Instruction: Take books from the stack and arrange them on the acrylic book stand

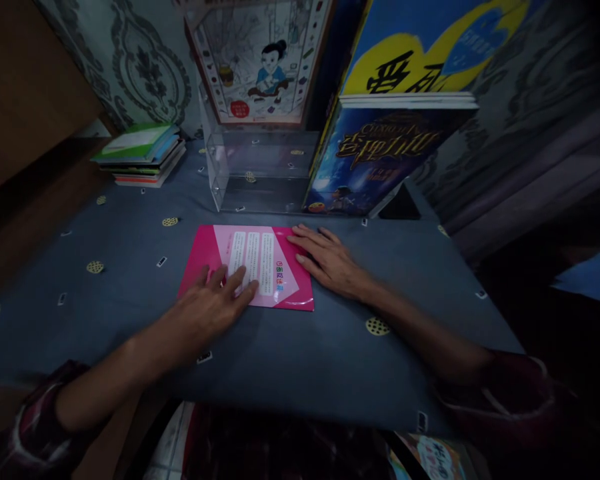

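Observation:
A pink book (253,257) lies flat and closed on the cloth-covered table, its printed panels turned sideways to me. My left hand (213,300) rests over its near left part, fingers spread on the cover. At the book's right edge lies my right hand (333,260), fingers stretched out, with the fingertips on the cover and the palm beside it. Neither hand grips anything.
Behind the book stands a clear acrylic rack (265,193) holding upright books, among them a dark blue book (375,160). A stack of books (143,153) lies at the back left. A flat black object (403,203) lies right of the rack.

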`<action>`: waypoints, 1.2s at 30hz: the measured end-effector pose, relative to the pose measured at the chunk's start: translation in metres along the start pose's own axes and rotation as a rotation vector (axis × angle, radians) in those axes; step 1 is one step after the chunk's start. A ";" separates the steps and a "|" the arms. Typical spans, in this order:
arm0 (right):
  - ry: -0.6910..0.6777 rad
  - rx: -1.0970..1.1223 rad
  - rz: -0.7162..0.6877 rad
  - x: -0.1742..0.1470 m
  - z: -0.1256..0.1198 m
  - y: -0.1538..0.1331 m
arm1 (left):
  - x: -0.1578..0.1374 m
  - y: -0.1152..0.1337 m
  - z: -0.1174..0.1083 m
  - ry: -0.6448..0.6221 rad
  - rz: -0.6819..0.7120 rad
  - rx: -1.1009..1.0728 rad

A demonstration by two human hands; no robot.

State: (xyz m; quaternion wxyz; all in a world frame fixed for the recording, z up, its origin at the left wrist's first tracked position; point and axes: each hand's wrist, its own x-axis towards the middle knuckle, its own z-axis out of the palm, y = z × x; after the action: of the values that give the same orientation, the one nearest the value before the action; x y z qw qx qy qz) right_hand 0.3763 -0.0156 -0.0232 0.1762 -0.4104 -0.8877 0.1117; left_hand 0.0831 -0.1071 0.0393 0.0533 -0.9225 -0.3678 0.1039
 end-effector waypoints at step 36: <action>0.074 0.244 -0.068 -0.005 -0.024 0.002 | 0.002 0.003 0.004 0.147 -0.062 0.041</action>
State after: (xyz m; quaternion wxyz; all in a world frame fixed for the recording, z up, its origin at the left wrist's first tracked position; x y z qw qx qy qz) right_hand 0.3904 -0.0165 -0.0036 0.2613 -0.3594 -0.8738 0.1975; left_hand 0.0859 -0.1080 0.0346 0.1022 -0.9146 -0.3890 0.0418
